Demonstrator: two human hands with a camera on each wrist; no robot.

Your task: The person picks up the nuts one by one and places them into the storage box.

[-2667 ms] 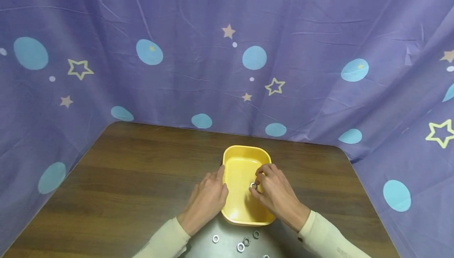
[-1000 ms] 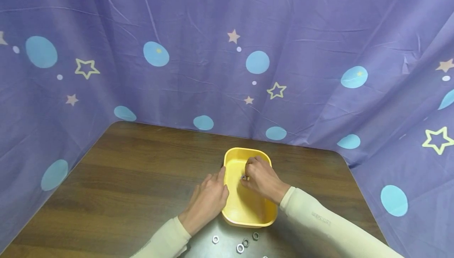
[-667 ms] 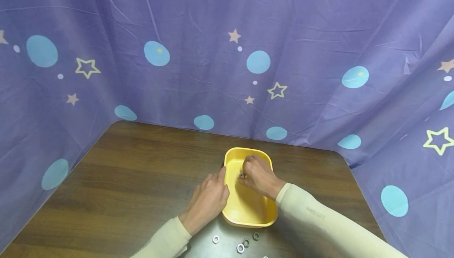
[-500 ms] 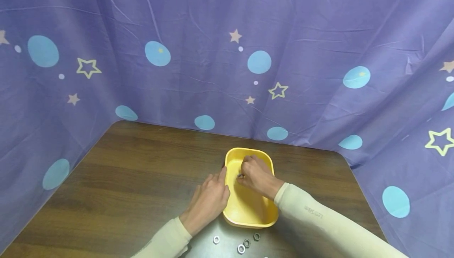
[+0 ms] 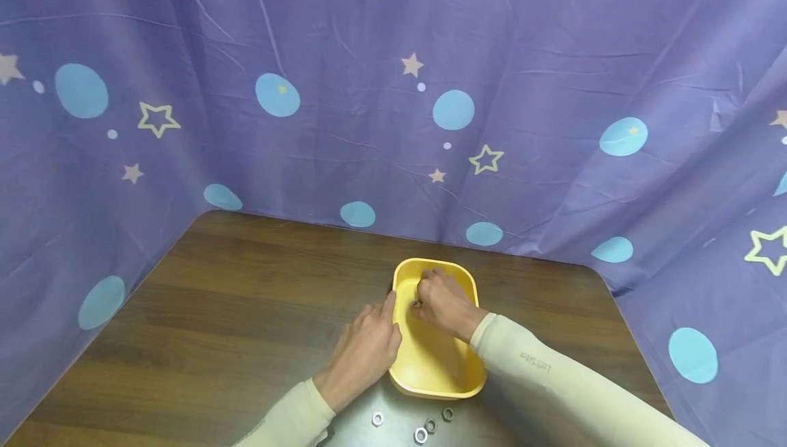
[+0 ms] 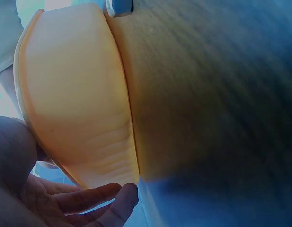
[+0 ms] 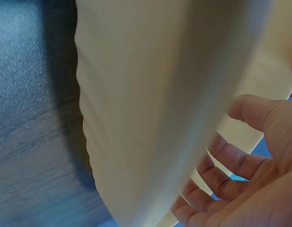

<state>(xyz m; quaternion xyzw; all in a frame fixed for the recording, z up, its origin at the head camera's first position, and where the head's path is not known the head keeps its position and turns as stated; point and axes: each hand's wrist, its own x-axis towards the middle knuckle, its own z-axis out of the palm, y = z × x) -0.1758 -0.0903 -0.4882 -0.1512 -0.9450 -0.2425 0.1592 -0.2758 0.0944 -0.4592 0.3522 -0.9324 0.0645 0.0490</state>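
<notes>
A yellow plastic tray (image 5: pixel 436 394) stands on the brown table, its wall close up in both wrist views. My left hand (image 5: pixel 363 344) holds its left side; in the left wrist view the fingers (image 6: pixel 89 198) lie against the outer wall, with the thumb near the rim. My right hand (image 5: pixel 444 300) reaches down inside the tray, fingers curled, pinching a small metal nut (image 5: pixel 415 304) low near the left inner side. The right wrist view shows the hand (image 7: pixel 250 161) behind the tray wall, which hides the fingertips and the nut.
Several loose metal nuts lie on the table just in front of the tray, among them a nut (image 5: pixel 378 419) apart on the left and a nut (image 5: pixel 421 435) in a cluster. A purple curtain (image 5: pixel 344 91) surrounds the table (image 5: pixel 264 283).
My right hand has moved from the tray's right side to its left inner part with the nut, and lower. The left hand stays on the tray. The head view has shifted slightly.
</notes>
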